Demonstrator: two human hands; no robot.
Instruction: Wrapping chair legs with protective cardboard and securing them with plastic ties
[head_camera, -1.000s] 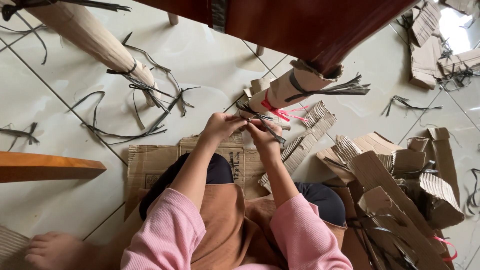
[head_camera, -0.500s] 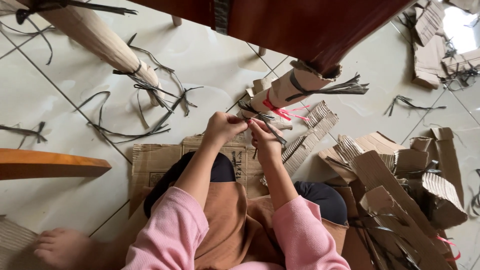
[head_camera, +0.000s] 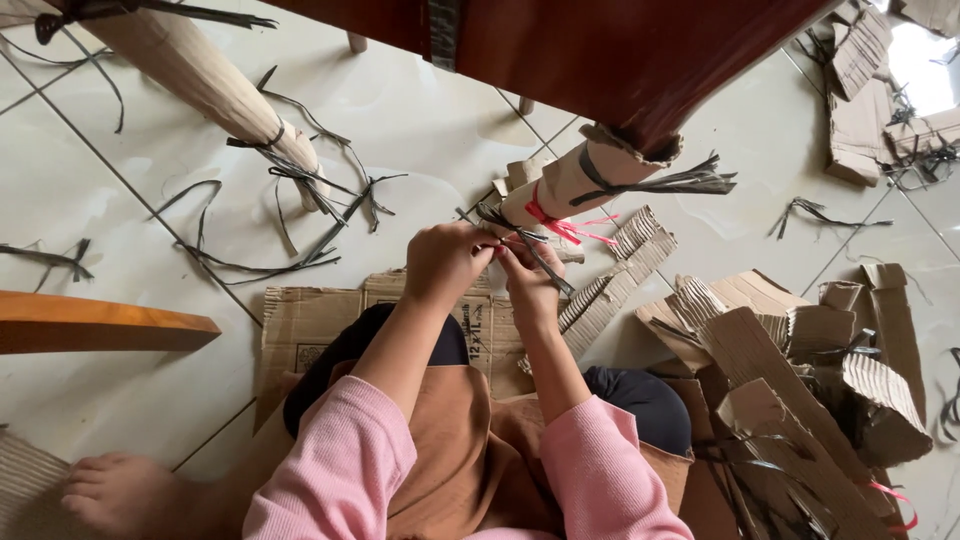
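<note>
Person seated on the tiled floor, both hands raised at centre. Left hand (head_camera: 445, 262) closed around a dark strap (head_camera: 535, 255); right hand (head_camera: 530, 283) pinches the same strap just beside it, fingers curled. Strap runs to the near end of a cardboard-wrapped table leg (head_camera: 590, 175), where a red ribbon (head_camera: 560, 225) is tied. Flat cardboard sheet (head_camera: 310, 325) lies under the knees; cardboard scraps (head_camera: 790, 370) piled right; loose straps (head_camera: 300, 200) scattered far left.

Bare tile floor (head_camera: 420, 130) lies open left of the wrapped leg (head_camera: 580, 180); cardboard scraps (head_camera: 780, 370) crowd the right.
</note>
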